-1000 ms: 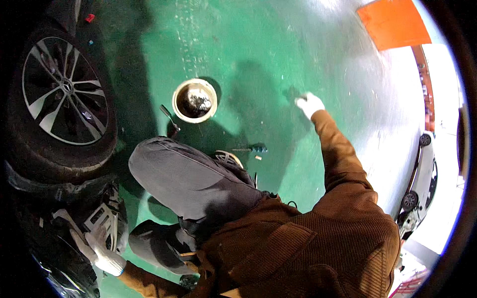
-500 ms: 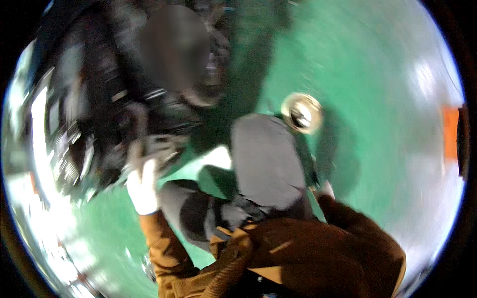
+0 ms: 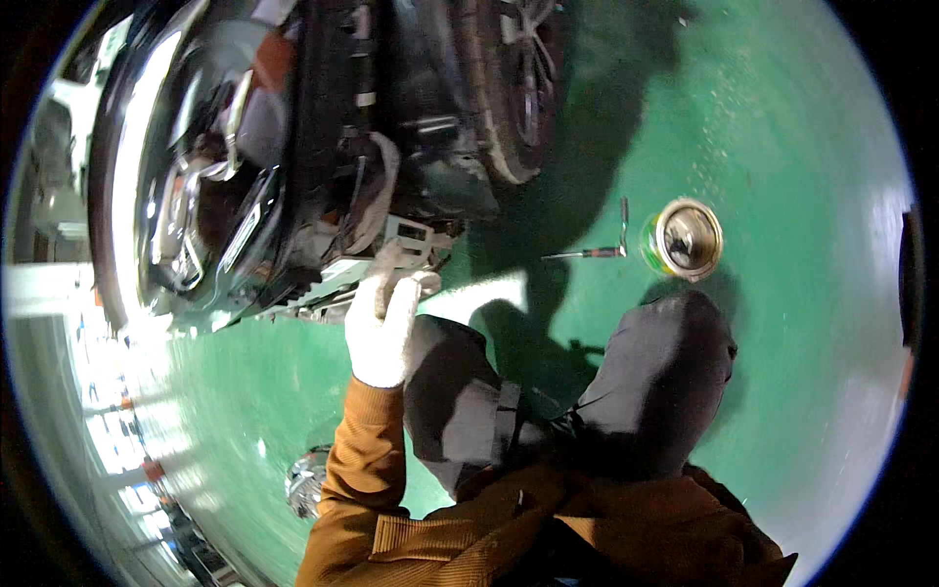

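Observation:
My left hand (image 3: 383,328), in a white glove, reaches to the lower front corner of a dark car (image 3: 323,78). Its fingers are stretched and apart, touching a pale slotted bracket (image 3: 413,235); the fingertips are partly lost against it. A grey strip (image 3: 383,186) hangs just above the bracket. My right hand is out of sight; only the brown right sleeve (image 3: 734,509) shows at the lower right. On the green floor, ahead of my knees, lies an L-shaped ratchet-like tool (image 3: 592,253) with a dark grip. Beside it stands an open round tin (image 3: 689,240) with a gold rim.
A car wheel (image 3: 514,88) stands beyond the bracket. The headlight (image 3: 210,196) and glossy front bodywork fill the upper left. Behind my left forearm a shiny round object (image 3: 306,481) sits on the floor. My bent knees (image 3: 650,362) are close to the tin.
My view has turned and steadied, so the car, tin and tool show sharply. My left hand stays at the bracket. My right hand, blurred near my knee before, has left the view.

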Demonstrator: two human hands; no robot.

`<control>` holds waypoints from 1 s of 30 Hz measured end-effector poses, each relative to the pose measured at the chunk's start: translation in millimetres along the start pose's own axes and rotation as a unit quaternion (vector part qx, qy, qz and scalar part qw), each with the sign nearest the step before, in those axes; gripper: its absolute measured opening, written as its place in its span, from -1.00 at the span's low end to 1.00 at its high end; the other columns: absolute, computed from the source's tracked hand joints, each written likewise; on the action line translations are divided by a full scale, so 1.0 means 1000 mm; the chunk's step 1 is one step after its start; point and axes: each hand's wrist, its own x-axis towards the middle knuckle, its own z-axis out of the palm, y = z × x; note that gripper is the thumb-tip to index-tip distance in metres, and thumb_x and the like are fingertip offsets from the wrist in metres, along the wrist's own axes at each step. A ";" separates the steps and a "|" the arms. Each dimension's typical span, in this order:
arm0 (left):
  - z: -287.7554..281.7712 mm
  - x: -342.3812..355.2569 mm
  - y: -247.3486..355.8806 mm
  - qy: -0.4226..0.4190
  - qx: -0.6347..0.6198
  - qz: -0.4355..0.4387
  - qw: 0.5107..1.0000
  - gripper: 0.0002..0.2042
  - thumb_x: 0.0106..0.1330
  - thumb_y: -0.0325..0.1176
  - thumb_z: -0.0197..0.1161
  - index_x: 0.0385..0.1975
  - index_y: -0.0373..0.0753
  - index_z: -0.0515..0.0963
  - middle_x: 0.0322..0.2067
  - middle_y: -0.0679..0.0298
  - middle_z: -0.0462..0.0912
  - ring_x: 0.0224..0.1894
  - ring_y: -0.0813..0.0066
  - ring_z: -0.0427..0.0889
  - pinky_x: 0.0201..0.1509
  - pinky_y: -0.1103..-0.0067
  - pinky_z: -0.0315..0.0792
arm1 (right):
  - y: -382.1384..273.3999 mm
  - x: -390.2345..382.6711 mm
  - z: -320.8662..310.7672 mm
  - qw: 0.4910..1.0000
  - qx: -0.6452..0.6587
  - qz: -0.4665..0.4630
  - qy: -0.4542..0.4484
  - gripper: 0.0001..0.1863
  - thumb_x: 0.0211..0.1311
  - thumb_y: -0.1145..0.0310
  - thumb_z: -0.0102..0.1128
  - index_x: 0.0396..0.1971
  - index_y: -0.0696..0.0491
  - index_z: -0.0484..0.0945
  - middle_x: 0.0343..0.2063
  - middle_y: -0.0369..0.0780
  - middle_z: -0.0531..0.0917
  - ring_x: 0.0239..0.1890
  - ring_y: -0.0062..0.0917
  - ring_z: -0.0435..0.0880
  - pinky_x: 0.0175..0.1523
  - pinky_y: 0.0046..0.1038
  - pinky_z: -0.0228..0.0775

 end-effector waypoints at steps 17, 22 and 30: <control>0.052 -0.026 0.002 -0.230 -0.337 -0.246 0.879 -0.37 0.54 0.06 0.23 0.41 -0.25 0.37 -0.29 0.17 0.64 -0.42 0.38 0.64 -0.28 0.46 0.56 | -0.469 -0.202 -0.213 0.431 0.065 -0.879 0.193 -0.69 0.57 0.21 0.05 -0.20 0.14 0.63 -0.31 -0.21 0.74 -0.29 -0.29 0.73 0.03 -0.29 0.64; -0.015 -0.048 0.012 -0.027 -0.423 -0.252 0.870 -0.58 0.57 0.09 0.15 0.01 -0.19 0.51 -0.59 0.44 0.45 -0.79 0.63 0.23 -0.65 0.62 0.21 | -0.494 -0.304 -0.123 0.658 0.331 -0.668 -0.110 -0.56 0.44 0.05 0.18 -0.32 0.21 0.63 -0.37 0.06 0.69 -0.25 -0.10 0.74 -0.10 -0.16 0.58; -0.034 -0.028 0.032 0.030 -0.329 -0.260 0.908 -0.55 0.53 0.10 0.17 -0.09 -0.25 0.59 -0.61 0.38 0.62 -0.86 0.64 0.18 -0.81 0.66 0.12 | -0.499 -0.324 -0.092 0.654 0.372 -0.629 -0.195 -0.51 0.50 0.00 0.10 -0.33 0.17 0.68 -0.42 0.03 0.69 -0.34 -0.07 0.71 -0.18 -0.15 0.54</control>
